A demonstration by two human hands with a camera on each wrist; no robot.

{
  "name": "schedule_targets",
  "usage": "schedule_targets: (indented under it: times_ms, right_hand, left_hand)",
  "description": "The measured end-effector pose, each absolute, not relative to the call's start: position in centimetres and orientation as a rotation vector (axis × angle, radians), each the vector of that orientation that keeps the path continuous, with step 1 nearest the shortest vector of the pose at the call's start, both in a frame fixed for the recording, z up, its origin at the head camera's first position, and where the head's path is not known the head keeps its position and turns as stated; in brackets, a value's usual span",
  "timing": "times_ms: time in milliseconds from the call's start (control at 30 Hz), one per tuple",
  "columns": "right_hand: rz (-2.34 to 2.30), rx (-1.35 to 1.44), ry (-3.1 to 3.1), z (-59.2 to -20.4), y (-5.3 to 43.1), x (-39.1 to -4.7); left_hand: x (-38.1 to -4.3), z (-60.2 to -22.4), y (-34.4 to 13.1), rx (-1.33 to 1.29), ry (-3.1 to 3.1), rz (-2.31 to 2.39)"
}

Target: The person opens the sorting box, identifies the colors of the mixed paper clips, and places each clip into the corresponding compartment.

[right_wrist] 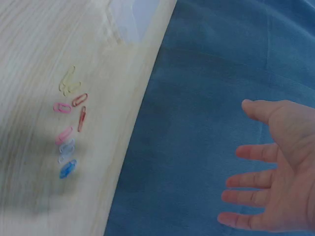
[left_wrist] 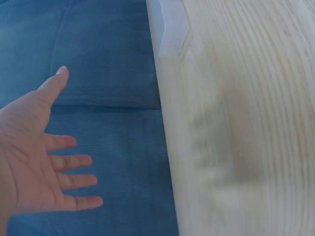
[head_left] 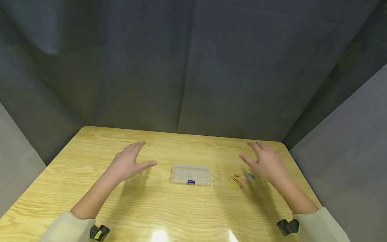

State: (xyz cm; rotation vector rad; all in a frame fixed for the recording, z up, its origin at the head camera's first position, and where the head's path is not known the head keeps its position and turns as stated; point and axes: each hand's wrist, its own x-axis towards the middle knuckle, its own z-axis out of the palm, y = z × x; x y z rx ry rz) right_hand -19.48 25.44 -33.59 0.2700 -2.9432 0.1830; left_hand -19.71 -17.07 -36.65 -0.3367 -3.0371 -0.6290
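Note:
A clear plastic compartment box (head_left: 191, 173) with a blue latch (head_left: 191, 182) lies lidded on the wooden table, between my two hands. My left hand (head_left: 128, 163) hovers to its left, fingers extended and thumb spread, holding nothing. In the left wrist view the palm of that hand (left_wrist: 29, 157) shows bare. Over on the right, my right hand (head_left: 266, 161) is raised near several coloured paper clips (head_left: 241, 181), its fingers spread apart. The right wrist view shows yellow, red, pink, pale and blue paper clips (right_wrist: 64, 107) in a loose row, apart from the right hand (right_wrist: 280, 167).
The light wooden table (head_left: 187, 208) ends at a far edge in front of a dark curtain (head_left: 187, 67). Grey panels (head_left: 347, 161) stand at both sides. Small black devices (head_left: 288, 227) are strapped at both wrists.

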Motion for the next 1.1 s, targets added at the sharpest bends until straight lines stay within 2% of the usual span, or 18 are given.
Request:
schedule_targets:
  times_ms: [467,767,1100]
  right_hand:
    - [0.317,0.393,-2.829,-36.9,23.7,-19.6]
    - [0.437,0.344,-2.889,-38.4,22.6,-19.6]
    - [0.500,0.408,-2.875,-41.0,20.8,-19.9]
  left_hand:
    - [-20.5,-39.9,-14.5,-0.440,-2.999,-0.971]
    - [-21.0,-42.0,-11.8,-0.496,-2.998,-1.092]
    - [-21.4,-43.1,-10.2,-0.509,-3.025,-1.165]
